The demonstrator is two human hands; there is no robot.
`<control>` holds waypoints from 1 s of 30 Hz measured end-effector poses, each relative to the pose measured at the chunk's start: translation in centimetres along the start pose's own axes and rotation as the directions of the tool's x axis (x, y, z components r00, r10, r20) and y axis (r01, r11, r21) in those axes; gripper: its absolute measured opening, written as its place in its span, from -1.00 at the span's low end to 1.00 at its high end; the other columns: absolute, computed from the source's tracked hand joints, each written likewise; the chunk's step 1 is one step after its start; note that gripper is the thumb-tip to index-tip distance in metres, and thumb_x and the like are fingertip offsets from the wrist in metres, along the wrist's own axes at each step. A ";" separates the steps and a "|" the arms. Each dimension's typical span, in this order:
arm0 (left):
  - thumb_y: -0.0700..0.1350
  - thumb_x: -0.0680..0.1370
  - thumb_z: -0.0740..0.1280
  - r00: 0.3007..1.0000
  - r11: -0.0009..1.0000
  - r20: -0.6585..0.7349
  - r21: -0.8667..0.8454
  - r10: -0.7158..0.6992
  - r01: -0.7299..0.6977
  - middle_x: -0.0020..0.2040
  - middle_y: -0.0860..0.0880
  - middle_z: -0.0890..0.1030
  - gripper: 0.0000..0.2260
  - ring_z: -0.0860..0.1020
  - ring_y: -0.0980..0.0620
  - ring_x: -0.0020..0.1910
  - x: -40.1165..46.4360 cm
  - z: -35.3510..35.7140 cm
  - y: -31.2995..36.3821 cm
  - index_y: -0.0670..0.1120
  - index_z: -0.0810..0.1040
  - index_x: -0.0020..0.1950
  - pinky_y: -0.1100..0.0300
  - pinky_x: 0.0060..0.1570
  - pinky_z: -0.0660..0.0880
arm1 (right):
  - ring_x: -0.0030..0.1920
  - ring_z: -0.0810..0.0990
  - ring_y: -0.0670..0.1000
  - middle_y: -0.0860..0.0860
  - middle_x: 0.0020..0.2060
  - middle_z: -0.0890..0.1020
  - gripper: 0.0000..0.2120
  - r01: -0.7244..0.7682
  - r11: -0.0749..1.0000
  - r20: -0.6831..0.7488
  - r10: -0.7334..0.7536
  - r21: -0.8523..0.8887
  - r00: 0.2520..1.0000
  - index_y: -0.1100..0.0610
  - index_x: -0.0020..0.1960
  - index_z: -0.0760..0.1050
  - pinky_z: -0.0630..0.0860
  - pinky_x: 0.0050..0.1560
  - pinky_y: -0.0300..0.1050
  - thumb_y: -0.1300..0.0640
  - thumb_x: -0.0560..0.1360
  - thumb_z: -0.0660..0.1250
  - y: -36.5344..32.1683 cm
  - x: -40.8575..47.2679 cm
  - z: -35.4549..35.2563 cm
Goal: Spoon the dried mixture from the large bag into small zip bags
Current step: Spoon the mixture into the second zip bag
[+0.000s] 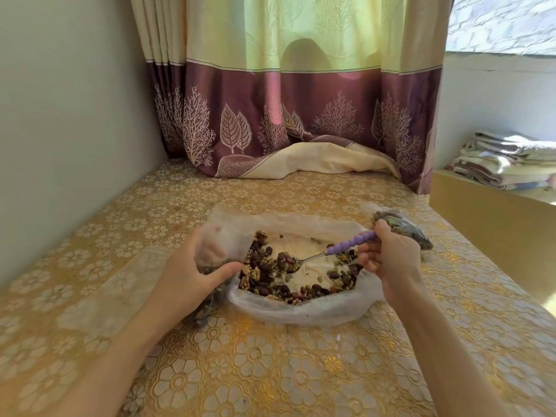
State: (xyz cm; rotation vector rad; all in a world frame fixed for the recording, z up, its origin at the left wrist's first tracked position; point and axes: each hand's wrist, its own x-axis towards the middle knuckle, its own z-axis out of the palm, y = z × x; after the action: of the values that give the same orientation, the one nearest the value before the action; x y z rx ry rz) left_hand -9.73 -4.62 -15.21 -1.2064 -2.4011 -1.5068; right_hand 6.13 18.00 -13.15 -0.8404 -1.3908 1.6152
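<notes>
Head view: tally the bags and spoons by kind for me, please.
Large bag, open, holding the dried mixture: 1
Small zip bag gripped by the left hand: 1
Small zip bag, filled, behind the right hand: 1
Spoon, purple handle, in the right hand: 1
Total: 4

— What carries everything here?
— A surface (301, 371) covered in a gold cloth with a flower pattern.
— And what lies on it?
— A large bag (301, 311) of clear plastic, lying open at the middle, with a dried mixture (264, 275) of dark and pale pieces inside. A small filled bag (406, 230) lies just beside it at the far right.
— Anything further back?
— The curtain's hem (316, 161) lies bunched on the far edge.
</notes>
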 end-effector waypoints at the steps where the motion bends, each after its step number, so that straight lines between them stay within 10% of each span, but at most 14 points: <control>1: 0.24 0.23 0.39 0.999 1.000 0.026 0.007 0.026 -0.026 -0.16 0.11 0.56 -0.53 0.53 0.25 -0.19 -0.1 0.1 0.2 0.31 0.34 0.09 0.42 -0.26 0.42 | -0.59 0.40 -0.06 0.06 -0.55 0.50 -0.55 0.013 1.000 -0.016 -0.013 0.016 1.000 0.25 -0.35 0.51 0.26 -0.64 -0.30 0.09 0.64 0.14 0.0 0.0 0.0; 18: 0.29 0.20 0.36 0.982 0.998 0.185 0.036 0.040 -0.047 0.01 0.44 0.38 -0.31 0.36 0.63 -0.07 -0.4 0.4 1.1 0.23 0.28 0.29 0.61 -0.17 0.34 | -0.50 0.54 -0.06 0.01 -0.48 0.60 -0.61 0.352 0.914 0.056 -0.370 0.200 0.927 0.22 -0.26 0.55 0.44 -0.53 -0.29 0.04 0.62 0.16 -1.5 -3.2 1.7; 30: 0.26 0.19 0.43 0.996 0.998 0.090 -0.062 -0.011 0.017 -0.14 0.22 0.62 -0.51 0.55 0.36 -0.13 -0.5 0.8 0.6 0.22 0.37 0.04 0.56 -0.20 0.38 | -0.32 0.65 0.09 0.12 -0.31 0.66 -0.70 0.401 0.867 0.360 -0.490 0.296 0.794 0.28 -0.01 0.55 0.56 -0.34 -0.18 0.06 0.54 0.17 -1.1 -5.1 3.3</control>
State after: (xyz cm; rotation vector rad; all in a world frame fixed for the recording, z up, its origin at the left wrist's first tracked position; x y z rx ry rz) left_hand -8.81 -4.17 -15.39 -1.2987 -2.4402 -1.5758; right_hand 5.58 12.07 -11.68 -0.0047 -1.5382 1.5700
